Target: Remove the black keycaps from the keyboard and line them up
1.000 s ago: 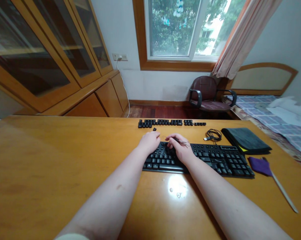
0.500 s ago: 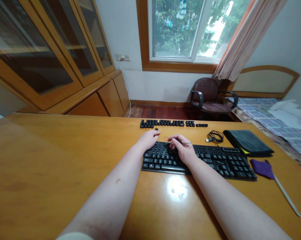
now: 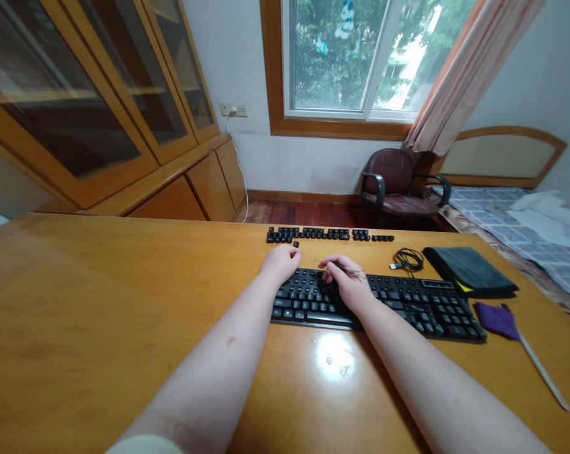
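A black keyboard (image 3: 332, 317) lies on the wooden desk, and its upper rows have had caps taken off. My left hand (image 3: 280, 263) is at its top left corner, fingers curled together with nothing visible in them. Just beyond those fingertips a loose black keycap (image 3: 296, 244) rests on the desk. Over the middle of the keyboard, my right hand (image 3: 348, 284) is closed around a thin wire keycap puller (image 3: 355, 273), whose wire ends stick out on both sides. Removed keycaps (image 3: 313, 233) stand in rows along the desk's far edge.
To the right are a coiled USB cable (image 3: 408, 258), a dark folder-like case (image 3: 471, 270) and a purple cloth (image 3: 497, 320) by a long pale stick (image 3: 545, 375). Beyond the desk (image 3: 124, 302) stand an armchair (image 3: 391, 180) and a glass-door cabinet (image 3: 143, 167).
My left hand has drawn back slightly from the loose keycap, which now lies apart from the fingertips. My right hand has hardly moved. The view has shifted a little.
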`<state>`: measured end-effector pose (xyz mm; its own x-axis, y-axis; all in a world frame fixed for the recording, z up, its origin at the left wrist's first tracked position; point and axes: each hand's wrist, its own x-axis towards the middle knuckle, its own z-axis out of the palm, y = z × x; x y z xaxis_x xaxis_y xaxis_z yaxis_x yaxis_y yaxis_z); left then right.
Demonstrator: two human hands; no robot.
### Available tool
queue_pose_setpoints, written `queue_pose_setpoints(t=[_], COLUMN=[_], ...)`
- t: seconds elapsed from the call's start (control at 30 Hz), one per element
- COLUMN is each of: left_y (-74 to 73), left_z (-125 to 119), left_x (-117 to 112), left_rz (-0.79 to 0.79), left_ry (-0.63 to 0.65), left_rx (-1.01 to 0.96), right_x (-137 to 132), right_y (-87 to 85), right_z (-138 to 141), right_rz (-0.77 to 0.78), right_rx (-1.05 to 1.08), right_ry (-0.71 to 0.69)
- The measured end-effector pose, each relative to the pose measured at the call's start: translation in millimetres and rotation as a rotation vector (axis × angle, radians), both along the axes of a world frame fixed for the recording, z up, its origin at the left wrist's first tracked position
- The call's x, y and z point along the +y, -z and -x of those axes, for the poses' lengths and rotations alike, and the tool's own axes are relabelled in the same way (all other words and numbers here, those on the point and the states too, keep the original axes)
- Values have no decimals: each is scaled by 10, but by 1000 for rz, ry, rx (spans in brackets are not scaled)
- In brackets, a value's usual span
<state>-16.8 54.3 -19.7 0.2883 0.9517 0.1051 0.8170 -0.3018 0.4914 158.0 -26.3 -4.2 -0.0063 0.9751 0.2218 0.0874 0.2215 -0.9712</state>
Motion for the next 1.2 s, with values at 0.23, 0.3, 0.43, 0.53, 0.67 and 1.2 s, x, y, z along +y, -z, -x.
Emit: queue_pose_setpoints(t=[0.23,0.3,0.43,0.53,0.67,1.2], left_y=[0,6,17,26,42,11], left_z=[8,10,9,5,5,-4], left_x=[-1,3,9,15,20,-4], left_rz=[25,28,29,25,12,-11], left_ry=[2,2,-2,-4,-6,-45], left_rx=[11,13,12,5,-10,-24], right_x=[-11,-16,-19,-12,-1,3], right_y=[-35,-47,-59,-43,-5,1], right_z=[4,5,8,8,0,-5], right_rz=[7,12,19,14,15,7], right_rx=[-13,-16,-26,-17,-4,-21], right_ry=[1,4,9,6,-6,-2])
